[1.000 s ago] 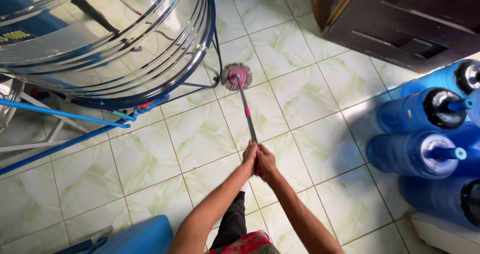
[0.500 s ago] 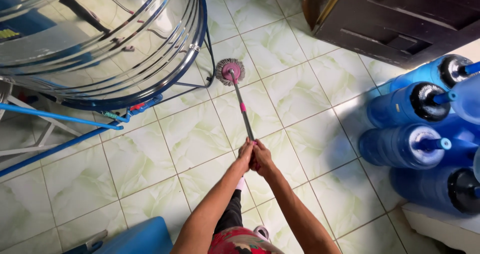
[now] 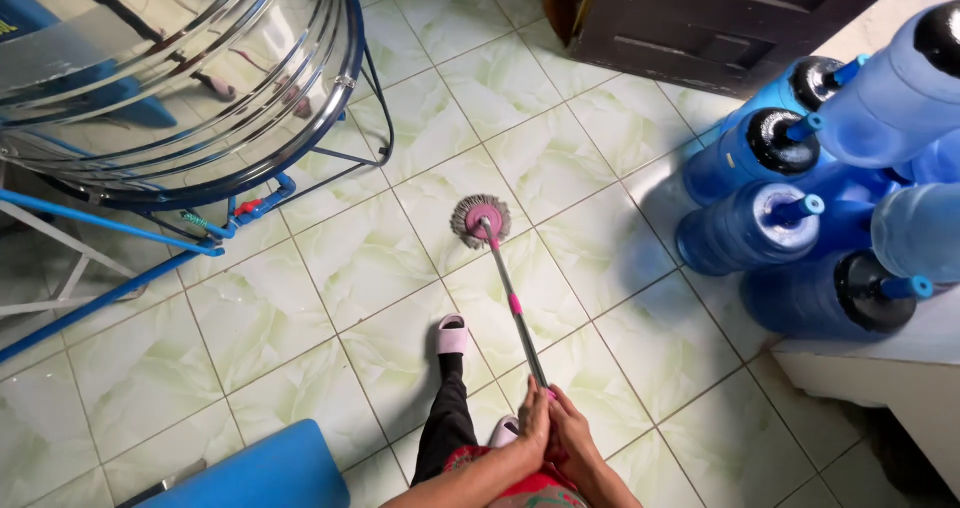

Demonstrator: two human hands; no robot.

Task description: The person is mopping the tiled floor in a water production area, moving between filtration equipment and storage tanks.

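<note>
Fingers (image 3: 538, 420) of both hands wrapped tight round upper end of mop handle (image 3: 512, 303); no gap visible between fingers and shaft. Left hand (image 3: 532, 430) and right hand (image 3: 573, 436) side by side, touching, low in head view, just right of centre. Forearms entering from bottom edge.

Mop: slim grey shaft with pink collar partway down, slanting up and left from hands to round head. Mop head (image 3: 482, 218) pink at hub, grey-white fringe around it, flat on floor (image 3: 370, 258). Head well apart from hands, near middle of view, on a tile just left of a grout line.

Floor: pale green marbled square tiles, laid on a diagonal to the view.

One foot in pale pink slipper (image 3: 452, 335) set forward on tile, just left of shaft, not touching it. Dark trouser leg above it. Second slipper tip (image 3: 503, 431) just beside left hand, mostly hidden.

Left, upper: large shiny steel tank (image 3: 170, 68) on dark metal stand, blue pipes (image 3: 110, 230) running beneath and past it, small red valve fitting at pipe bend. Well apart from mop head.

Right: cluster of blue water jugs (image 3: 745, 228) lying stacked, necks and caps toward viewer, some caps dark, one pale. Lowest jugs on floor beside white ledge (image 3: 880, 368). Near mop head but not touching.

Top right: dark wooden door (image 3: 720, 18). Bottom left: blue plastic object (image 3: 250, 473), kind unclear.
</note>
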